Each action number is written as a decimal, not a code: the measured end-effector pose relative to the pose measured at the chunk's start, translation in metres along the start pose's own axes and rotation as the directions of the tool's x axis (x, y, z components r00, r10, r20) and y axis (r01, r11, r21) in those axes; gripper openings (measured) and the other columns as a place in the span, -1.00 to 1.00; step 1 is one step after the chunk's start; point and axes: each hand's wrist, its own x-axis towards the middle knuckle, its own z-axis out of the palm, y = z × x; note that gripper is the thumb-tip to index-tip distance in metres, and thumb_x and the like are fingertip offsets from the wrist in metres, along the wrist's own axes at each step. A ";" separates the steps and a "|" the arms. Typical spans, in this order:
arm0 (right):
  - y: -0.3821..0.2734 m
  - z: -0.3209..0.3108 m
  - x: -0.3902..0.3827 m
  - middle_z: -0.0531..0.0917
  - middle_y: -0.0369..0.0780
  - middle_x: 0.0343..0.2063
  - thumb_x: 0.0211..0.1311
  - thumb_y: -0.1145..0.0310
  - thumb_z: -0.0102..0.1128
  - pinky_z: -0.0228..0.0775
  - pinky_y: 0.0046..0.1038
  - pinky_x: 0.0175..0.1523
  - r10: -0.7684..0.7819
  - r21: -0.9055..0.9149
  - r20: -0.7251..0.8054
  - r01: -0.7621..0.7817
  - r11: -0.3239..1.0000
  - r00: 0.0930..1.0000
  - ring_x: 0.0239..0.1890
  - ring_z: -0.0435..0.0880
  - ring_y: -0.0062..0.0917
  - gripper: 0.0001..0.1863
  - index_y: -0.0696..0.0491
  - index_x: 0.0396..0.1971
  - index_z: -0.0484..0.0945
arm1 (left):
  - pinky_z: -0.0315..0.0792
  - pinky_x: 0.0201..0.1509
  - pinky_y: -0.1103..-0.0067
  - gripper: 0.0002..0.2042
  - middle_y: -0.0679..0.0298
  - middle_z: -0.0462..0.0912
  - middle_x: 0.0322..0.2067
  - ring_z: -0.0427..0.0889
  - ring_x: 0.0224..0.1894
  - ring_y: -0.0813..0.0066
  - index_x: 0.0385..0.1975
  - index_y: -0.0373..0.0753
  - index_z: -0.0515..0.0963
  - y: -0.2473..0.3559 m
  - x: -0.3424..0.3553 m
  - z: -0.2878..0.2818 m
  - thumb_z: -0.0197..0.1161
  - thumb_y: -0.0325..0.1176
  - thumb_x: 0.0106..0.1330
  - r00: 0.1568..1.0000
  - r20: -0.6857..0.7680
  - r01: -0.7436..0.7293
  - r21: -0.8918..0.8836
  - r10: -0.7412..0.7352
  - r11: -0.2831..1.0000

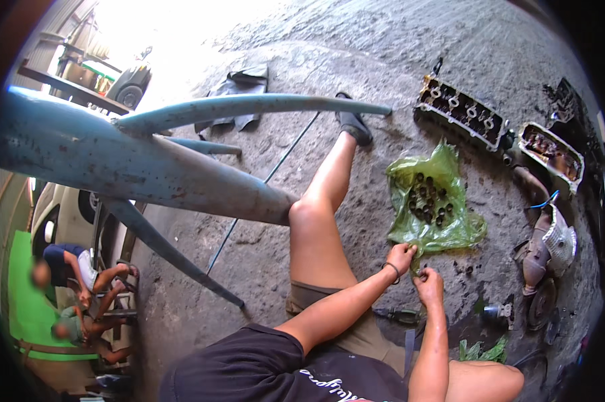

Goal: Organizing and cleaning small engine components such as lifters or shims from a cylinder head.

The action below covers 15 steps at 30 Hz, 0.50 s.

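Observation:
My left hand (399, 260), a dark band at its wrist, is closed on the gathered near end of a green plastic bag (401, 230). Just right of it and lower, my right hand (428, 287) has its fingers closed at the same twisted end. The bag lies spread on the dirty concrete, with several small, dark, round metal parts (426, 199) on it. More small dark bits (464, 269) lie on the ground right of my hands. A dark tool (399, 316) lies below them, partly behind my arm.
A blue steel post with curved prongs (148, 174) crosses the left. A cylinder head (460, 110), a valve cover (550, 154), an exhaust part (543, 248) and leaves (490, 350) lie right. Behind the prongs is a dark sheet (239, 87). Two people (81, 275) sit lower left by a car.

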 end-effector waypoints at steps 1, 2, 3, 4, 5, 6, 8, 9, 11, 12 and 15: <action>0.019 0.009 0.009 0.62 -0.12 -0.61 -0.04 0.37 0.34 0.47 -0.30 -0.34 -0.044 -0.036 -0.009 0.044 0.998 0.999 -0.55 0.64 -0.34 -0.76 0.18 -0.36 0.62 | 0.45 -0.26 0.28 -0.64 -0.07 0.65 -0.46 0.65 -0.40 0.10 -0.38 -0.39 0.61 0.005 0.001 -0.001 0.15 -0.14 0.36 0.999 0.037 0.004 -0.019 -0.004 1.000; 0.031 0.019 0.016 0.62 -0.14 -0.63 0.06 0.39 0.26 0.46 -0.34 -0.45 -0.063 -0.028 -0.008 0.063 0.998 0.998 -0.63 0.63 -0.42 -0.81 0.21 -0.38 0.61 | 0.43 -0.39 0.41 -0.66 0.11 0.64 -0.51 0.58 -0.50 0.34 -0.33 -0.36 0.62 0.005 0.004 -0.005 0.10 -0.16 0.41 1.000 0.013 -0.019 -0.076 0.020 0.997; 0.025 0.020 0.016 0.62 -0.14 -0.63 0.06 0.39 0.26 0.46 -0.34 -0.45 -0.074 -0.026 -0.006 0.074 0.997 0.997 -0.63 0.63 -0.42 -0.81 0.21 -0.38 0.61 | 0.41 -0.53 0.54 -0.66 0.30 0.63 -0.56 0.50 -0.61 0.58 -0.28 -0.33 0.63 -0.001 0.006 -0.012 0.05 -0.17 0.47 0.999 -0.020 -0.034 -0.130 0.032 0.991; 0.018 0.015 0.016 0.63 -0.14 -0.62 0.12 0.37 0.23 0.47 -0.33 -0.44 0.091 0.194 0.016 -0.093 0.977 0.996 -0.60 0.65 -0.42 -0.81 0.22 -0.38 0.62 | 0.38 -0.58 0.60 -0.64 0.34 0.60 -0.58 0.45 -0.65 0.62 -0.23 -0.32 0.62 0.005 0.006 -0.013 0.00 -0.14 0.49 1.000 0.024 0.016 -0.164 -0.012 0.986; 0.011 0.011 0.013 0.65 -0.13 -0.60 0.19 0.35 0.20 0.48 -0.33 -0.44 0.244 0.401 0.073 -0.252 0.881 0.967 -0.58 0.67 -0.41 -0.79 0.22 -0.37 0.64 | 0.38 -0.58 0.59 -0.65 0.34 0.59 -0.56 0.49 -0.61 0.62 -0.23 -0.31 0.62 0.010 0.001 -0.012 0.05 -0.12 0.47 0.992 0.100 0.101 -0.266 -0.076 0.959; 0.002 0.003 0.011 0.64 -0.16 -0.62 0.28 0.38 0.11 0.46 -0.39 -0.50 0.253 0.433 0.034 -0.242 0.868 0.967 -0.61 0.65 -0.50 -0.77 0.24 -0.42 0.63 | 0.40 -0.57 0.60 -0.65 0.32 0.61 -0.54 0.51 -0.58 0.61 -0.23 -0.30 0.62 0.015 -0.004 -0.007 0.11 -0.09 0.44 0.983 0.180 0.095 -0.294 -0.043 0.951; 0.007 -0.003 0.012 0.64 -0.16 -0.63 0.29 0.37 0.11 0.46 -0.40 -0.49 0.235 0.434 -0.009 -0.207 0.877 0.972 -0.61 0.65 -0.50 -0.76 0.24 -0.42 0.63 | 0.46 -0.49 0.60 -0.70 0.26 0.66 -0.45 0.60 -0.48 0.57 -0.30 -0.30 0.63 0.030 -0.023 -0.003 0.28 -0.14 0.31 0.918 0.368 0.207 -0.123 -0.149 0.971; 0.010 -0.006 0.008 0.64 -0.17 -0.64 0.29 0.36 0.10 0.46 -0.40 -0.47 0.216 0.432 -0.044 -0.177 0.885 0.975 -0.60 0.65 -0.50 -0.75 0.24 -0.42 0.63 | 0.46 -0.49 0.60 -0.70 0.26 0.66 -0.45 0.60 -0.48 0.57 -0.30 -0.30 0.63 0.027 -0.019 -0.002 0.28 -0.14 0.31 0.911 0.383 0.215 -0.121 -0.154 0.969; 0.025 -0.010 0.015 0.62 -0.12 -0.65 0.28 0.21 0.09 0.40 -0.26 -0.43 0.149 0.238 -0.144 -0.112 0.965 0.978 -0.60 0.63 -0.36 -0.68 0.16 -0.49 0.59 | 0.50 -0.44 0.56 -0.78 0.23 0.68 -0.46 0.61 -0.47 0.54 -0.39 -0.32 0.64 0.021 -0.015 0.003 0.31 -0.25 0.25 0.934 0.302 -0.236 0.117 0.191 0.965; 0.032 -0.005 0.016 0.61 -0.11 -0.65 0.25 0.17 0.09 0.38 -0.18 -0.40 0.115 0.189 -0.236 -0.071 0.979 0.965 -0.57 0.61 -0.21 -0.69 0.11 -0.50 0.57 | 0.52 -0.42 0.50 -0.83 0.21 0.68 -0.49 0.63 -0.47 0.48 -0.47 -0.34 0.64 0.019 -0.011 -0.001 0.29 -0.34 0.20 0.938 0.307 -0.162 -0.021 0.161 0.987; 0.029 0.007 0.024 0.56 -0.23 -0.72 0.26 0.23 0.20 0.36 -0.39 -0.51 -0.007 0.103 -0.338 0.044 0.994 0.941 -0.69 0.55 -0.56 -0.73 0.15 -0.48 0.57 | 0.50 -0.45 0.54 -0.71 0.24 0.67 -0.44 0.66 -0.42 0.48 -0.31 -0.26 0.58 0.023 0.000 -0.020 0.24 -0.12 0.31 0.891 0.450 0.213 -0.296 -0.060 0.931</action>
